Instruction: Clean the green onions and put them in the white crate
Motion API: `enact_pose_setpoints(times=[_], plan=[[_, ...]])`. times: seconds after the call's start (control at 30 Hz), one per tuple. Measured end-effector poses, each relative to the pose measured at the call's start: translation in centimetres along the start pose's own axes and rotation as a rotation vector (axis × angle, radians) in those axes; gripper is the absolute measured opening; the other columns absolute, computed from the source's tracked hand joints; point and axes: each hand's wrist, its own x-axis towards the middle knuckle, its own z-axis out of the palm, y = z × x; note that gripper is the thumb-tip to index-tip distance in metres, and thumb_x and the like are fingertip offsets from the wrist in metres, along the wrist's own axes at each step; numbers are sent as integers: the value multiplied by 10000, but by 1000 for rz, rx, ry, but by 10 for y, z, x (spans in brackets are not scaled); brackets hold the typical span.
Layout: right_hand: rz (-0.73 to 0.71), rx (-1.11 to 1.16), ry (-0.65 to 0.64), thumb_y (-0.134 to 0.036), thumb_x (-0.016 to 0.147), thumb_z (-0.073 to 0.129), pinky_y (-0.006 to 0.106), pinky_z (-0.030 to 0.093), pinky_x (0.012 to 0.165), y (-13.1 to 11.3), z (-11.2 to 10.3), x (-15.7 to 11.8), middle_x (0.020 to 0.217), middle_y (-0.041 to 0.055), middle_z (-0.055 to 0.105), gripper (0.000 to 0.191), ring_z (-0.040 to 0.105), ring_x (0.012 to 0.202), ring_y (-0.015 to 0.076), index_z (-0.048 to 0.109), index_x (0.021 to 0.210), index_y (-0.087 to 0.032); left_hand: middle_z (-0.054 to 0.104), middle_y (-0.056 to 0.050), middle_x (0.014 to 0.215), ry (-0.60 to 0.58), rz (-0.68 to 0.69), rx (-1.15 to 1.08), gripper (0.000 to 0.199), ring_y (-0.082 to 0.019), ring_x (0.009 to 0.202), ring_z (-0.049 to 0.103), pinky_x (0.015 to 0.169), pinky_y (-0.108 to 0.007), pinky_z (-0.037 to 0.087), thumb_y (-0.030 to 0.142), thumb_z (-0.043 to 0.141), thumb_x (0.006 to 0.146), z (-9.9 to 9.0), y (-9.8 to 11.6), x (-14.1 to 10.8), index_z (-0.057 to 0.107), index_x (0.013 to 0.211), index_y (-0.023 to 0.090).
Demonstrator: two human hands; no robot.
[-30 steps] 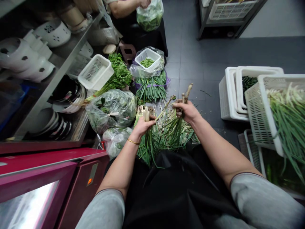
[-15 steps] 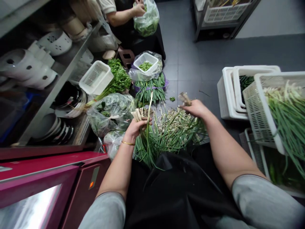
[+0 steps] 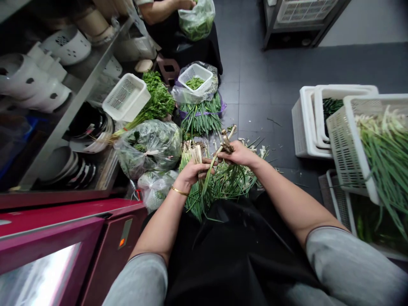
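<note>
While seated over the floor pile, trimming scallions.
Left hand (image 3: 194,172) closed round a bunch of scallions (image 3: 198,178), white ends up and away, green tops trailing down toward the apron (image 3: 236,246); long axis near upright, leaning slightly right. Right hand (image 3: 238,154) closed on a single stalk (image 3: 214,163) at its root end (image 3: 227,142), the stalk slanting down-left into the bunch. Best done, likely, by gripping close to the roots, keeping white ends level, stripping along the stalk. Trimmings (image 3: 255,148) just beyond; baskets (image 3: 347,144) well right; a co-worker's hand on a bag (image 3: 197,21) far ahead.
</note>
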Motion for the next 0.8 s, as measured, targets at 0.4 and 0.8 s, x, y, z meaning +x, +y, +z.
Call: enact_pose_setpoints(times=[0.4,0.8], plan=[[33,523,240,-355,608,743,185,291,348,-10,-19,-9,656,21,660,242,527,478,92,617,697,-169,636,-32,549,81,5,115,509,-43,335,396,358,-191,185,450,797,625,-7,-2,4,679,965,90],[-128,555,623,-498,716,644,227,293,396,-25,-46,-28,635,26,594,318,526,497,99,625,737,-181,628,-24,535,-29,-86,214,544,-41,339,373,360,-194,172,504,804,584,-22,-6,13,688,932,102]])
